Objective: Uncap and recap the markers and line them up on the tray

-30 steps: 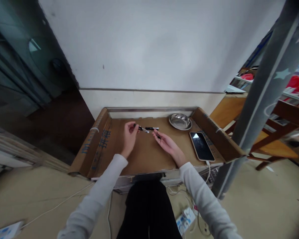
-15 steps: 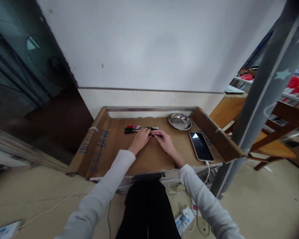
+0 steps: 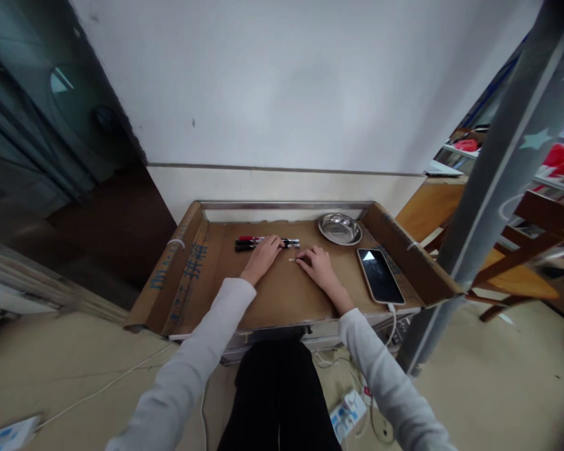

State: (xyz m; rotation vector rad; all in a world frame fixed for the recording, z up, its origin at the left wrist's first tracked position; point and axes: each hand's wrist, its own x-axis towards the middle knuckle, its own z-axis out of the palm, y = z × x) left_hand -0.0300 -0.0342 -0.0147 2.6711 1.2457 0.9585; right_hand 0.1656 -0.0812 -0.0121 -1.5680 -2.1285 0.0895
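Observation:
A red marker and a black marker lie side by side on the cardboard lining. My left hand rests over the right part of this row, its fingers closed at a dark marker, partly hidden beneath them. Silvery, clear-looking marker ends poke out beyond those fingertips. To the right, my right hand is in a pinch low above the cardboard. From its fingertips sticks a small, pale, slender piece, too small to name surely.
A round steel bowl stands at the back right. In front of it lies a phone with a white cable plugged in. Raised cardboard sides flank the work surface, and a grey post rises beyond the right one.
My hands were together around a dark marker; now they are apart. The left has shifted slightly left and back over the marker row, and the pale piece shows at my right fingertips.

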